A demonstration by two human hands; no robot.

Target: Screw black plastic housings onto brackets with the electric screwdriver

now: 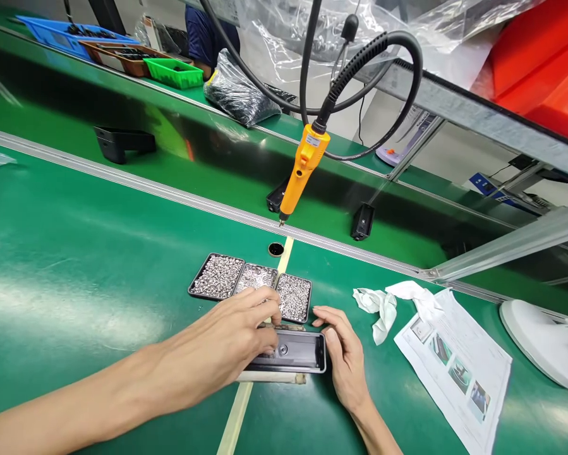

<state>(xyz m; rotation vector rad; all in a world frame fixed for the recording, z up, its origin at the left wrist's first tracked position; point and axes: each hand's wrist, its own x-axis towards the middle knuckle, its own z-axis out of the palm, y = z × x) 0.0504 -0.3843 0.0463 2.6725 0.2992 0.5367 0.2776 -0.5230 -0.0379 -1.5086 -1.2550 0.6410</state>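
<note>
A long black plastic housing point(302, 351) lies with its hollow side up between pale rails point(271, 377). My left hand point(246, 335) is over its left part, the fingers bent and pressed together inside the hollow. Whatever they pinch is hidden. At the housing's right end is my right hand point(345, 354), its thumb close against the end wall and its fingers curved and apart, holding nothing. Just beyond sit three small black trays of metal parts: the left tray point(216, 276), the middle tray point(256, 277), partly covered by my left hand, and the right tray point(295, 296).
An orange electric screwdriver point(302, 167) hangs on a cable above the trays. Behind them is a small round dark-filled cap point(275, 249). To the right lie crumpled white tissues point(381, 309), a printed sheet point(457, 373) and a white round base point(539, 344). Black parts point(362, 221) rest on the conveyor.
</note>
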